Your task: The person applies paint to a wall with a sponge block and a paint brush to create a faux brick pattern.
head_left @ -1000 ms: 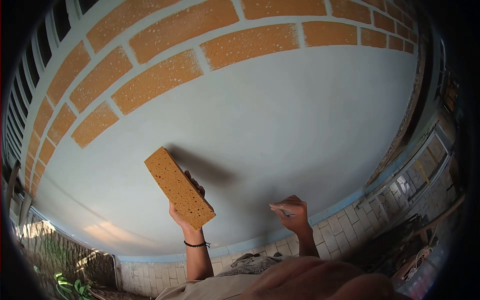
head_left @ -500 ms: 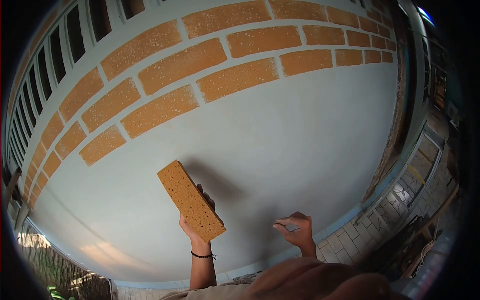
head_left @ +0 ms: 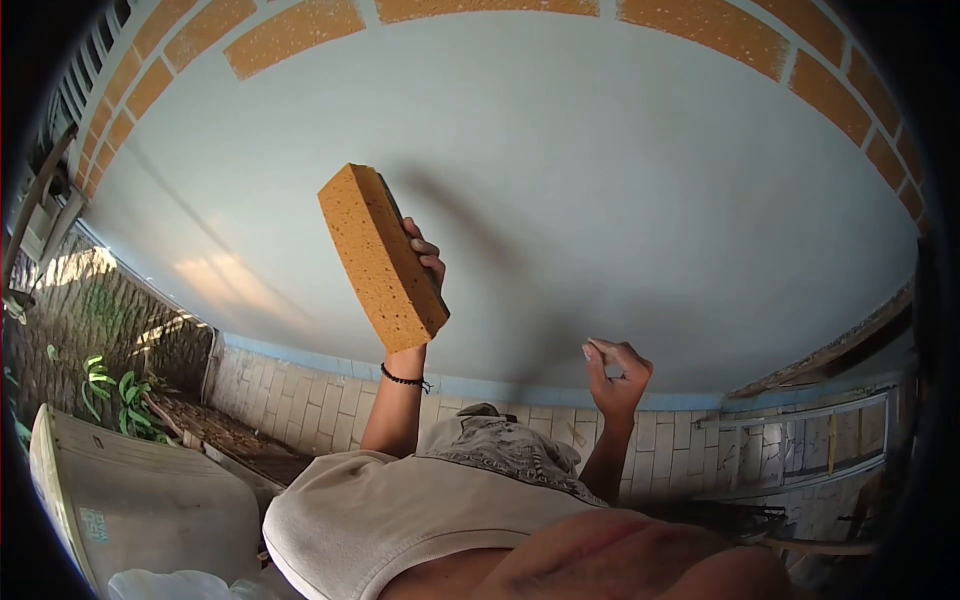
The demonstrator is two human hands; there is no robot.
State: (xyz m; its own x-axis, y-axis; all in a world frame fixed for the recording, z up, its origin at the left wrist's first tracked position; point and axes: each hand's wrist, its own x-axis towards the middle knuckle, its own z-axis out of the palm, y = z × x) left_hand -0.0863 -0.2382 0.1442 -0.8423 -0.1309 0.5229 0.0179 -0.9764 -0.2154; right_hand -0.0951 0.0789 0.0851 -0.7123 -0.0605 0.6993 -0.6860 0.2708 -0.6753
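sponge block: one, an orange slab with dark pores [head_left: 375, 260], tilted upright in the left hand [head_left: 427, 250], in front of the pale wall [head_left: 600, 200] and seemingly off it, its shadow falling to one side.
left hand: grasping the block from behind, fingers curled over its dark backing [head_left: 389, 203].
right hand: thumb and forefinger tips drawn together in a ring [head_left: 618, 375], nothing seen between them; near the wall, apart from the block.
handling: i'd judge it light for its size if dry, heavier if wet, which i can't tell; the foam should give when squeezed and its corners could tear.
where to hold: by the stiffer-looking backing, near the middle, clear of the porous face.
counts: two hands, one beaded bracelet [head_left: 403, 379]; the orange brick shapes [head_left: 295, 38] are several, cut off at the edges, so no sure number.
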